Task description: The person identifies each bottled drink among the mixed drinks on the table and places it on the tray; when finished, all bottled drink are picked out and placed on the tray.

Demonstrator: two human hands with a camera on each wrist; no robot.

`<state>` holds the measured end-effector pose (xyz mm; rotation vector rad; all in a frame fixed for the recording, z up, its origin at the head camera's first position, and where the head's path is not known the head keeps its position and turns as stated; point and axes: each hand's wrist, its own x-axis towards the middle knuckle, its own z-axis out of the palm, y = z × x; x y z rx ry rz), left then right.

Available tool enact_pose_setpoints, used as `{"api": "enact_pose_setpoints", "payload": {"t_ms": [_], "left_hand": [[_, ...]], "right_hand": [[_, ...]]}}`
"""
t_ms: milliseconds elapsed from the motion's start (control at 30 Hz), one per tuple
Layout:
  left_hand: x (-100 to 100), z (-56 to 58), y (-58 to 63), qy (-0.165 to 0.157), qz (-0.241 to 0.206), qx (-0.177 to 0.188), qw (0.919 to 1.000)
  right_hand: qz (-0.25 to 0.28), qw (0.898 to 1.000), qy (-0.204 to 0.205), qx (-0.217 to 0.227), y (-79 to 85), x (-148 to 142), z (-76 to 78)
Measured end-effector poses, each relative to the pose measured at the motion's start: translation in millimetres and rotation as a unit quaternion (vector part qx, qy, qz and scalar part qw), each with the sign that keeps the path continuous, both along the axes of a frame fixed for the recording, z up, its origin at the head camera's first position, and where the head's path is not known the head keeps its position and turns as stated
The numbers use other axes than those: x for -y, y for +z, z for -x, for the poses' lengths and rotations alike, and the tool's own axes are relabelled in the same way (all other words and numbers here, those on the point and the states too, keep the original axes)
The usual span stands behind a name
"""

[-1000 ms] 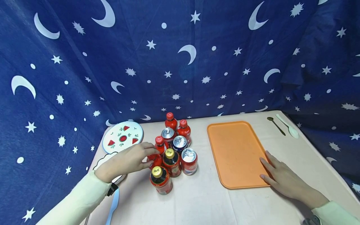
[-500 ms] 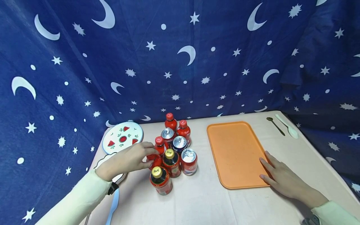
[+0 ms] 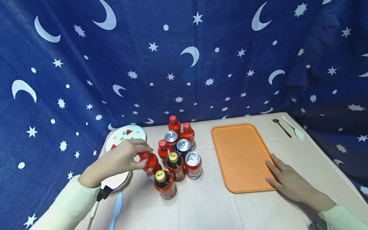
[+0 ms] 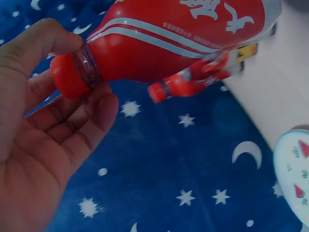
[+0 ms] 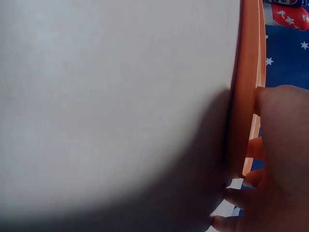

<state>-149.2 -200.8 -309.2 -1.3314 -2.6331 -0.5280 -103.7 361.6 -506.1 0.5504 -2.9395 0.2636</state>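
Note:
My left hand [image 3: 120, 158] pinches a red plastic drink bottle [image 3: 152, 165] around its cap and neck, thumb on one side and fingers on the other. In the left wrist view the bottle [image 4: 159, 43] has a red cap and white stripes. It leans in the head view, and a gold-capped bottle [image 3: 165, 188] partly covers its base. On the right, my right hand [image 3: 290, 183] rests on the right edge of an orange tray [image 3: 241, 153], fingers spread over the rim. The right wrist view shows the fingertips against the tray's edge [image 5: 241, 106].
A cluster of red bottles [image 3: 188, 134], drink cans [image 3: 193, 166] and another gold-capped bottle [image 3: 175, 169] stands mid-table. A watermelon-patterned plate [image 3: 120, 135], a white dish [image 3: 116, 182] and a blue knife [image 3: 116, 209] lie left; two spoons [image 3: 299, 134] lie far right.
My left hand has drawn the red bottle left and up, away from the cluster, and the bottle now leans. My right hand stays at the tray's edge.

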Motion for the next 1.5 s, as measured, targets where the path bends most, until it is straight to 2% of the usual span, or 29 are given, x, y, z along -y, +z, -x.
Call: {"api": "enact_pose_setpoints", "payload": {"t_ms": [167, 333, 467, 567, 700, 900, 1100, 1167, 1333, 1500], "left_hand": [[7, -5.7, 30.4, -0.008, -0.015, -0.009, 0.9998], [9, -11.0, 68.4, 0.005, -0.004, -0.026, 0.9997], [4, -12.6, 94.1, 0.019, 0.003, -0.046, 0.9988], [-4, -10.0, 107.6, 0.027, 0.006, -0.050, 0.9984], [-23, -3.0, 116.5, 0.018, 0.000, -0.048, 0.9987], [-61, 13.1, 120.7, -0.038, -0.027, -0.055, 0.9974], [-101, 33.9, 111.3, -0.085, -0.014, -0.038, 0.9956], [-113, 42.2, 105.7, -0.090, 0.000, -0.030, 0.9955], [-140, 61.6, 90.0, -0.074, 0.029, -0.001, 0.9969], [-169, 76.8, 75.3, -0.059, 0.053, 0.049, 0.9956]], "right_hand": [[0.011, 1.000, -0.003, 0.002, -3.2, 0, -0.8], [0.006, 1.000, 0.003, -0.003, -5.1, 0, -2.5], [0.008, 1.000, 0.006, -0.002, -3.8, -2, -2.6], [0.011, 1.000, 0.005, 0.006, -3.7, -3, -2.5], [0.013, 1.000, 0.005, 0.011, -5.5, -4, -3.2], [0.012, 1.000, 0.007, 0.002, -8.3, -7, -4.1], [0.016, 1.000, 0.011, -0.009, -9.2, -10, -5.1], [0.016, 1.000, 0.008, -0.009, -10.1, -10, -5.6], [0.016, 1.000, -0.016, -0.002, -11.1, -12, -5.1], [0.023, 1.000, -0.020, 0.000, -10.0, -14, -5.4]]}}
